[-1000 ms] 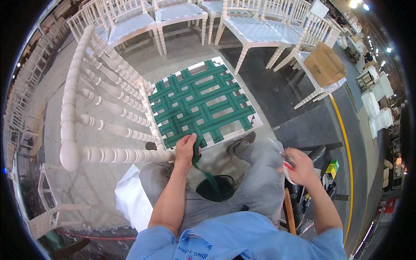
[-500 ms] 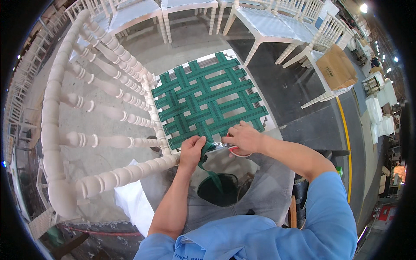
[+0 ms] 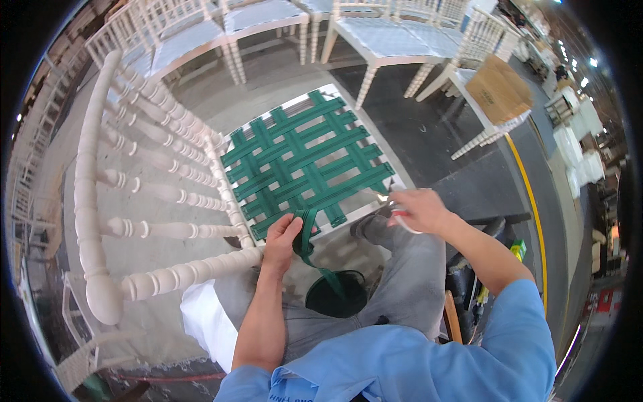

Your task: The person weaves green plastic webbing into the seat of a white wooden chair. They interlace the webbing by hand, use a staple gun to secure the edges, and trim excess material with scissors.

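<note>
Left hand (image 3: 280, 237) and right hand (image 3: 423, 210) apart near webbed chair seat (image 3: 312, 174)
The left pinches a green webbing strap (image 3: 305, 242); the right holds, it seems, blurred scissors (image 3: 404, 222).

Flat green fabric straps (image 3: 303, 161) with darker stripes are woven crisscross; the turned wooden chair frame (image 3: 88, 187) is coloured creamy white, the cloth shirt (image 3: 382, 355) light blue.

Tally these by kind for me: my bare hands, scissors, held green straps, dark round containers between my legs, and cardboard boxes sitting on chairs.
Hands: 2, left hand and right hand
Scissors: 1
Green strap: 1
Dark round container: 1
Cardboard box: 1
Total: 6
</note>
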`<action>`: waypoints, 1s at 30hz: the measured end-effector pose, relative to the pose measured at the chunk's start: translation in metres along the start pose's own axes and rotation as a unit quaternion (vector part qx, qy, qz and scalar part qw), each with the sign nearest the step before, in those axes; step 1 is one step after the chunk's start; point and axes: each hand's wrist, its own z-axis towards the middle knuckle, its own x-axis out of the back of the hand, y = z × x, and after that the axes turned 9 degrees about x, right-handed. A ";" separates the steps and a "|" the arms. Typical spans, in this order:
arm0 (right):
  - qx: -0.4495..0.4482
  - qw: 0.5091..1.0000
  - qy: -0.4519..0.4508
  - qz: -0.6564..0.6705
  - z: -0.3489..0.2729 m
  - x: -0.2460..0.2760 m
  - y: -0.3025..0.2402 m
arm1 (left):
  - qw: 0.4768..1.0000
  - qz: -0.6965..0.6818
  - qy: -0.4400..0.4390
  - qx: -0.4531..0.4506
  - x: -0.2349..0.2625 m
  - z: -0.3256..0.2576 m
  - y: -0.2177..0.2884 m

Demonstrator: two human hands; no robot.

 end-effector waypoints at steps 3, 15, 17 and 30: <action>-0.192 0.974 0.119 -0.016 -0.102 0.025 0.008 | 0.990 0.136 -0.012 -0.025 0.004 0.011 -0.022; -0.671 0.725 0.148 -0.054 -0.461 -0.026 -0.110 | 0.745 0.649 0.055 -0.147 -0.038 0.022 -0.074; -0.673 0.723 0.148 -0.057 -0.479 -0.037 -0.120 | 0.743 0.652 0.052 -0.143 -0.046 0.025 -0.079; -0.278 0.879 0.386 0.036 -0.233 -0.018 -0.035 | 0.748 0.644 0.137 -0.080 -0.043 -0.027 -0.087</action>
